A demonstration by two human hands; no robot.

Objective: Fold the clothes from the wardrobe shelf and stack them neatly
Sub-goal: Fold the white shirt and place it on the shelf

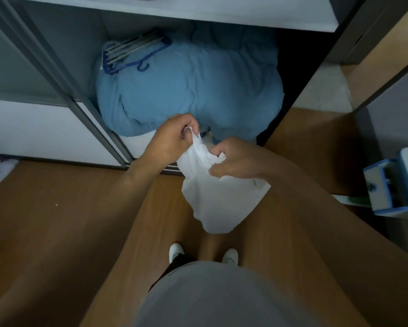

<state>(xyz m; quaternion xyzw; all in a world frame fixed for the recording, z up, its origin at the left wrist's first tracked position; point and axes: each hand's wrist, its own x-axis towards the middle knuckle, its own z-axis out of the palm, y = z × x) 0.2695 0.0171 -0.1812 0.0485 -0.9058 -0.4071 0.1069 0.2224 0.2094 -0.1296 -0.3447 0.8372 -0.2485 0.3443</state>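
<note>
White garment (pixel 218 199) hangs mid-air before wardrobe (pixel 89 109), pinched by fingers of left hand (pixel 174 138) at 11 o'clock, right hand (pixel 236 159) at 1 o'clock; opening-out step, next likely: find corners, spread flat.

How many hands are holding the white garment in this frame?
2. The left hand pinches the top edge of the white garment in front of the blue quilt; the right hand grips the cloth just below and to its right. Both are fully visible.
</note>
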